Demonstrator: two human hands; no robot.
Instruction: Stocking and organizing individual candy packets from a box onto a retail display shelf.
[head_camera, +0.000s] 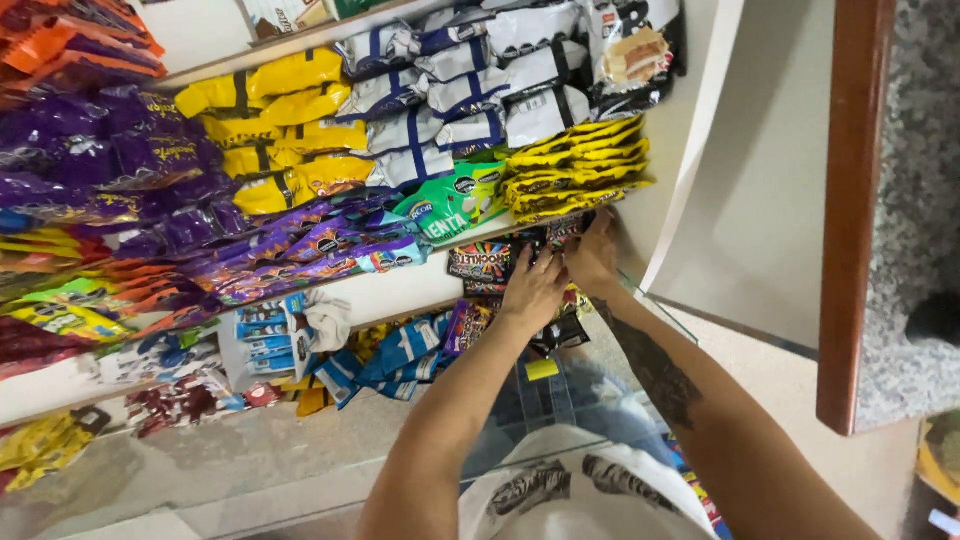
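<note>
Both my hands reach up to the right end of a white shelf (400, 290) packed with candy and snack bags. My left hand (532, 290) lies with its fingers on a dark candy packet with colourful print (482, 262), pressing it at the shelf's front edge. My right hand (594, 255) reaches just to the right of it, fingers tucked under a stack of yellow and black packets (575, 165), touching dark packets there. Whether either hand truly grips a packet is hidden by the fingers.
Purple bags (290, 245), yellow bags (270, 130), white and blue bags (450, 90) and a green bag (450, 205) fill the shelves. Blue packets (400, 355) lie on the lower shelf. A white wall panel (750, 180) and a wooden post (850, 200) stand to the right.
</note>
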